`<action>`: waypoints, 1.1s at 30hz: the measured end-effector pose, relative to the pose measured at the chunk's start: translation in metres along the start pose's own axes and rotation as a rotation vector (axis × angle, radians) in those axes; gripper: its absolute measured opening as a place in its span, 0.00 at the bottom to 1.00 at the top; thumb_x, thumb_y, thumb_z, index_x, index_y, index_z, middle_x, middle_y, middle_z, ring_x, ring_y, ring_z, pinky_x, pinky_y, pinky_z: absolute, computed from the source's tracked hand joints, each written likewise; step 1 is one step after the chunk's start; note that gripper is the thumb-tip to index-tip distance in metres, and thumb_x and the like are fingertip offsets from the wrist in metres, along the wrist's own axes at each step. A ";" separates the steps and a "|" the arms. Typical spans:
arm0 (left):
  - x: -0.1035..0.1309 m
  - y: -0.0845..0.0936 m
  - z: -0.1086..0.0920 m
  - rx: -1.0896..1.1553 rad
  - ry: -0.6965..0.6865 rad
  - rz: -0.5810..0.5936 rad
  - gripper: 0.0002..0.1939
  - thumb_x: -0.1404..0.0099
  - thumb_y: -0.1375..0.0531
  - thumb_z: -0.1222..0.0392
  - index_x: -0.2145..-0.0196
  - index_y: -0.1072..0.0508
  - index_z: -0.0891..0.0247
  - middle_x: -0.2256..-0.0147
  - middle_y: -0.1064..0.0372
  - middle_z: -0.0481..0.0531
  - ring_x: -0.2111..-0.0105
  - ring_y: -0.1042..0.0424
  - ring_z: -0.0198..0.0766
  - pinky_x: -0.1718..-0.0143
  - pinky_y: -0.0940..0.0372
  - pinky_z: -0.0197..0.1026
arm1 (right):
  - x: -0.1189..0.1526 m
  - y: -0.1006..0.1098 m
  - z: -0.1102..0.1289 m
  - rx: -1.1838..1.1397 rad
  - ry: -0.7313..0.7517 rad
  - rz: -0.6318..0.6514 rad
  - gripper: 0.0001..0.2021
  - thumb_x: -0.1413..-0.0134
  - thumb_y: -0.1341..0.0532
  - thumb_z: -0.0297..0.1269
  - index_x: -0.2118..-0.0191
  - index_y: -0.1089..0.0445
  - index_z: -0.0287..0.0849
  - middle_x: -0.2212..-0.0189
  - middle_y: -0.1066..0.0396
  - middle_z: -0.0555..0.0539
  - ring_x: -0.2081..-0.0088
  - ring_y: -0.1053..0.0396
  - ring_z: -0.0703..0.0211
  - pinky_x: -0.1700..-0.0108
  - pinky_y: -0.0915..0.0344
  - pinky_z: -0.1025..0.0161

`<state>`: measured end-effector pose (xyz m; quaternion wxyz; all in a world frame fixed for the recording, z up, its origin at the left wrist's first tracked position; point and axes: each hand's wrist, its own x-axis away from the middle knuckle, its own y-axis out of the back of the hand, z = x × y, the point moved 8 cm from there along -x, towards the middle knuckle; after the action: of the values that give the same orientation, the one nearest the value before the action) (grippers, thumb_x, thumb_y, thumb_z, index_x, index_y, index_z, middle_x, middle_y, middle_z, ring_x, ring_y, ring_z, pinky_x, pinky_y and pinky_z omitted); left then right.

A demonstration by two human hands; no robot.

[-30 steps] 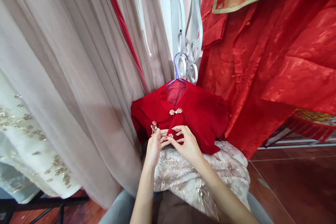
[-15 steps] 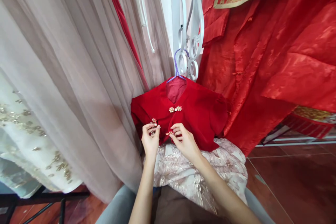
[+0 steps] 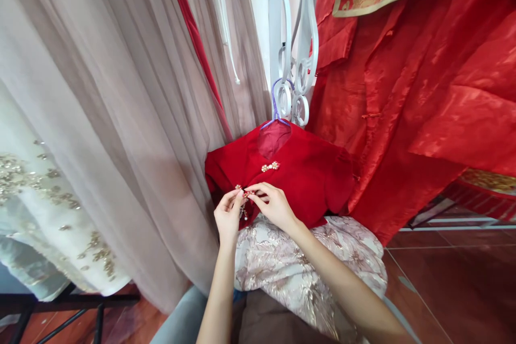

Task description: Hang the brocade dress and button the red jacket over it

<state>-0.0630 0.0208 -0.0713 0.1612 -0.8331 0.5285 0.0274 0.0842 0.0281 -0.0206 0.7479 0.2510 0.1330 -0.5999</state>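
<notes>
A short-sleeved red velvet jacket hangs from a purple hanger, its front facing me. Below the neckline a gold flower-shaped clasp joins the two front edges. Lower on the front, my left hand pinches one half of a second jewelled clasp. My right hand grips the other half, fingertips almost against those of the left. The jewelled clasp shows partly between the fingers; whether its halves are hooked together I cannot tell. Under the jacket lies a pale floral brocade skirt.
A white scrolled metal stand holds the hanger. Sheer greyish-pink tulle drapes along the left, beside a white gown with gold beading. Red satin garments hang at the right over a reddish tiled floor.
My right hand has moved left and slightly up, bringing its clasp half and the jacket's edge to the left hand. The left hand has stayed nearly in place.
</notes>
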 end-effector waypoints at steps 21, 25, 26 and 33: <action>-0.007 -0.004 -0.003 -0.084 0.062 0.201 0.14 0.50 0.33 0.55 0.67 0.23 0.66 0.66 0.23 0.54 0.65 0.24 0.40 0.58 0.29 0.45 | -0.009 -0.008 -0.013 -0.098 0.021 -0.041 0.11 0.47 0.41 0.32 0.57 0.27 0.44 0.59 0.26 0.47 0.58 0.26 0.61 0.57 0.26 0.61; -0.007 -0.013 -0.006 -0.103 -0.064 0.235 0.14 0.47 0.34 0.54 0.66 0.29 0.64 0.67 0.28 0.51 0.65 0.26 0.37 0.61 0.29 0.40 | -0.012 -0.007 -0.014 -0.122 -0.007 0.013 0.11 0.48 0.40 0.32 0.58 0.28 0.44 0.58 0.26 0.47 0.58 0.27 0.60 0.58 0.26 0.60; -0.004 -0.013 -0.004 -0.089 -0.093 0.187 0.15 0.47 0.35 0.53 0.65 0.31 0.63 0.65 0.29 0.51 0.66 0.27 0.36 0.63 0.29 0.39 | -0.011 -0.007 -0.014 -0.133 -0.019 0.020 0.12 0.48 0.40 0.33 0.56 0.29 0.44 0.58 0.26 0.47 0.58 0.27 0.60 0.58 0.26 0.60; 0.047 -0.024 0.065 -0.076 0.160 0.139 0.13 0.38 0.45 0.49 0.60 0.38 0.60 0.73 0.35 0.45 0.85 0.37 0.29 0.88 0.45 0.30 | 0.041 0.021 -0.038 0.052 -0.169 -0.144 0.09 0.41 0.47 0.35 0.62 0.30 0.43 0.63 0.27 0.44 0.62 0.26 0.57 0.61 0.25 0.58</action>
<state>-0.0130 0.0084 -0.1372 0.0845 -0.7995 0.5946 -0.0080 0.1180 0.0175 -0.0683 0.7048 0.2086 0.0717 -0.6743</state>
